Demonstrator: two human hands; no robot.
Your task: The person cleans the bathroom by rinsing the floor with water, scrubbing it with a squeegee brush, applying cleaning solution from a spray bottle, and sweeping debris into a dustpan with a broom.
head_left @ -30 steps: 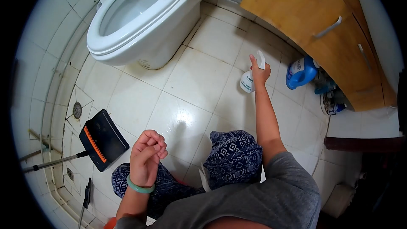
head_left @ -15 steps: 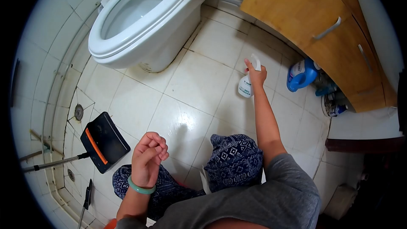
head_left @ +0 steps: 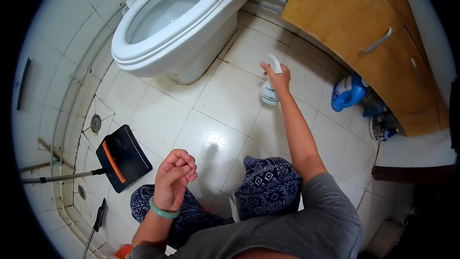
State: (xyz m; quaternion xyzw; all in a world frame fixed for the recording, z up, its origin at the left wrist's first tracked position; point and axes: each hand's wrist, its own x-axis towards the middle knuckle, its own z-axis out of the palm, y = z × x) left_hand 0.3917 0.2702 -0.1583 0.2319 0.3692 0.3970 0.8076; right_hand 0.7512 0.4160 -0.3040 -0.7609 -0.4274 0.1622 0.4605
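Observation:
My right hand [head_left: 281,77] is wrapped round the neck of a white spray bottle [head_left: 269,94] with green print, held over the floor tiles right of the toilet. The bottle's white spray head points up between thumb and fingers. My left hand [head_left: 176,172], with a green bangle [head_left: 164,209] on the wrist, hovers above my left knee. Its fingers are curled together against the thumb, and whatever they hold, if anything, is too small to make out.
A white toilet [head_left: 201,29] with its seat exposed stands ahead. Left lies a black dustpan [head_left: 125,159] with an orange edge, near a floor drain [head_left: 96,123]. A blue bottle [head_left: 349,93] sits under the wooden cabinet [head_left: 345,14] at right.
The spray bottle and my right hand have moved left, closer to the toilet. My left hand keeps its curled pose. The whole view has shifted slightly.

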